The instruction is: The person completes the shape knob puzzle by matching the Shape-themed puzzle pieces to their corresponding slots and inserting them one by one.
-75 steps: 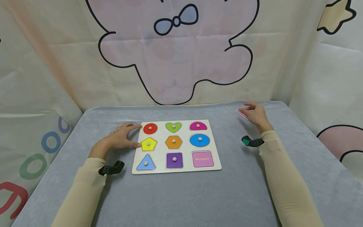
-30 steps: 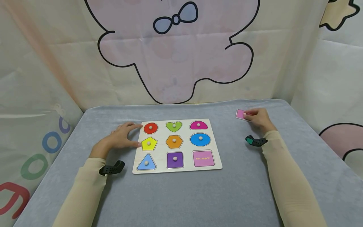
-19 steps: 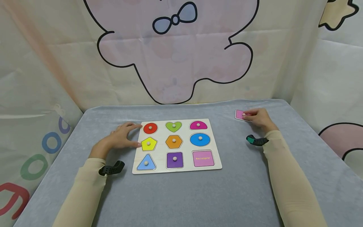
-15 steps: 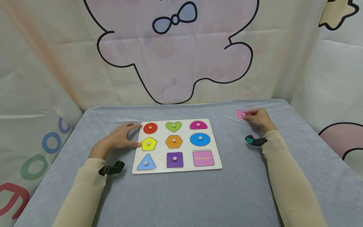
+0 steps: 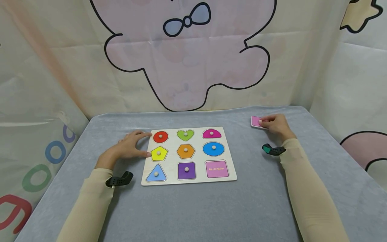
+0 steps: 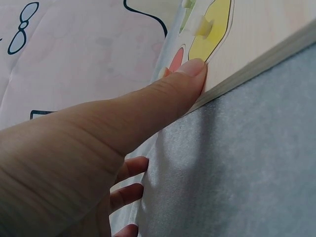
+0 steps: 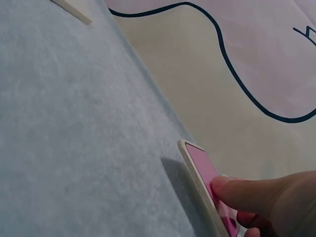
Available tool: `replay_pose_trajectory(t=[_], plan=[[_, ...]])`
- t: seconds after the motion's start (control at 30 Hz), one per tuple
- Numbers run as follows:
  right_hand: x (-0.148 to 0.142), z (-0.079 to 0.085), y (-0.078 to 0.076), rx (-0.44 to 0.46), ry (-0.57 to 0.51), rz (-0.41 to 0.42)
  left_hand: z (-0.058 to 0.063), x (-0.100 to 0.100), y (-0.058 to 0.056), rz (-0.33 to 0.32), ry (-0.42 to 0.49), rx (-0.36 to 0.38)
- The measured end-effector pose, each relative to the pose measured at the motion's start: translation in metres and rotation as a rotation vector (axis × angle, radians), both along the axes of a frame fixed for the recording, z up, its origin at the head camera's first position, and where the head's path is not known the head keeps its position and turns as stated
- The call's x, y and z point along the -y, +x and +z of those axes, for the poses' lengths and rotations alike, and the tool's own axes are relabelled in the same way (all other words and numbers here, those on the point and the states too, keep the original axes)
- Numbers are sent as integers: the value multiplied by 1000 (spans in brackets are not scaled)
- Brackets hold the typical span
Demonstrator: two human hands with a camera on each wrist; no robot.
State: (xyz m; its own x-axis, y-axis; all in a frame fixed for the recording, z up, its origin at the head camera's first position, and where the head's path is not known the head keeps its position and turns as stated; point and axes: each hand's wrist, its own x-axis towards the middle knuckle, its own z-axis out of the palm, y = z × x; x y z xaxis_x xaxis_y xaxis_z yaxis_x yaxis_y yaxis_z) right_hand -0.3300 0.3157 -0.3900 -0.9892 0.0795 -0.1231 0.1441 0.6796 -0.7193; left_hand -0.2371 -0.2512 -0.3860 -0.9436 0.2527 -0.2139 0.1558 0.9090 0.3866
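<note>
At the far right of the table, my right hand pinches the knob of a pink rectangular puzzle piece. In the right wrist view that piece is tilted beside the thumb, with a shadow on the cloth under it. The wooden shape puzzle board lies mid-table. My left hand touches its left edge with thumb and index finger spread; the left wrist view shows the thumb on the rim near the yellow pentagon. A pink recess reading "Rectangular" holds no piece.
Other knobbed pieces sit in the board, among them a red circle, a blue oval and a purple square. Grey cloth covers the table. A printed curtain hangs behind its far edge.
Over the earliest stretch, my right hand turned the pink piece so more of its face shows, and moved slightly to the right. Since then it has barely shifted. My left hand stays at the board.
</note>
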Motion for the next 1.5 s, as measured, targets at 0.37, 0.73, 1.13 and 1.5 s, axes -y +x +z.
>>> replay_pose_trajectory(t=[0.37,0.73,1.13,1.5], plan=[[14,13,2,41,10,71,1,0,1,1,5,6],[29,14,2,45,26,127,0,-1,1,9,-5,6],[48,21,4,-43,69,206,1,-1,1,10,1,9],[55,19,4,-109,55,284,3,-2,2,13,0,13]])
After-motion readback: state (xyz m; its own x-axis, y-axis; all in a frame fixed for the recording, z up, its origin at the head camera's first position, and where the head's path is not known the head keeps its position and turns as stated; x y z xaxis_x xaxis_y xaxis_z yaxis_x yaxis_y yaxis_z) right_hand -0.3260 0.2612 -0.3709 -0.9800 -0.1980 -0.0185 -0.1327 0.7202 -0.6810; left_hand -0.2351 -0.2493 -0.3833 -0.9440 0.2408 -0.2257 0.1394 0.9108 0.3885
